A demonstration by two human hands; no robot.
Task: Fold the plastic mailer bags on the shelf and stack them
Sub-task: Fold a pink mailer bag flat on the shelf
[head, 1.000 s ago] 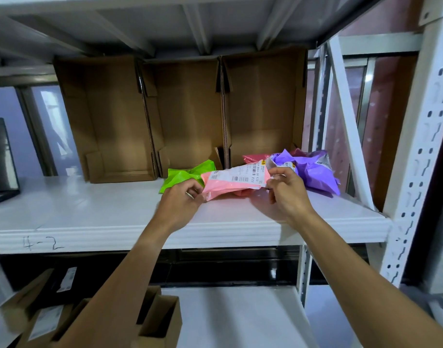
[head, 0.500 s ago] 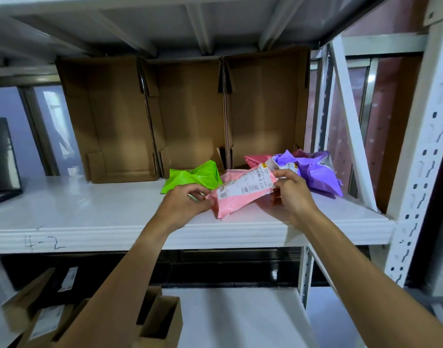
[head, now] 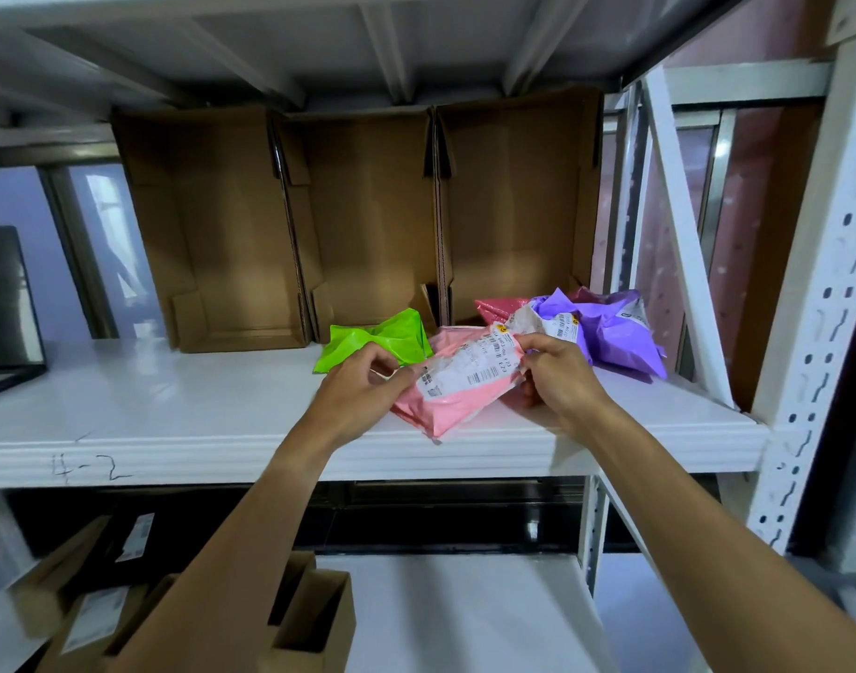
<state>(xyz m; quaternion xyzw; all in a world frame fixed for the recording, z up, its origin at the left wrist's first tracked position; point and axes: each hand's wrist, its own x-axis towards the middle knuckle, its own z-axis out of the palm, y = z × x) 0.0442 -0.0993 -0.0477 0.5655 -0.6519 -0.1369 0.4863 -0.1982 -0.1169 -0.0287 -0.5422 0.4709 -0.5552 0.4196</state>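
At the front edge of the white shelf [head: 173, 415], my left grip [head: 355, 395] and right grip [head: 557, 383] each pinch the pink mailer bag [head: 453, 405], with the green bag [head: 372, 342], purple bag [head: 615, 332] and cardboard boxes [head: 368, 211] further back on that shelf.

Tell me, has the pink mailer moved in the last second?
Yes. The pink mailer has tilted and come toward the front edge of the shelf, its lower corner now reaching it.

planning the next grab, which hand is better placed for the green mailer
Left: the left hand pinches the pink mailer beside the green mailer; the right hand holds its far end.
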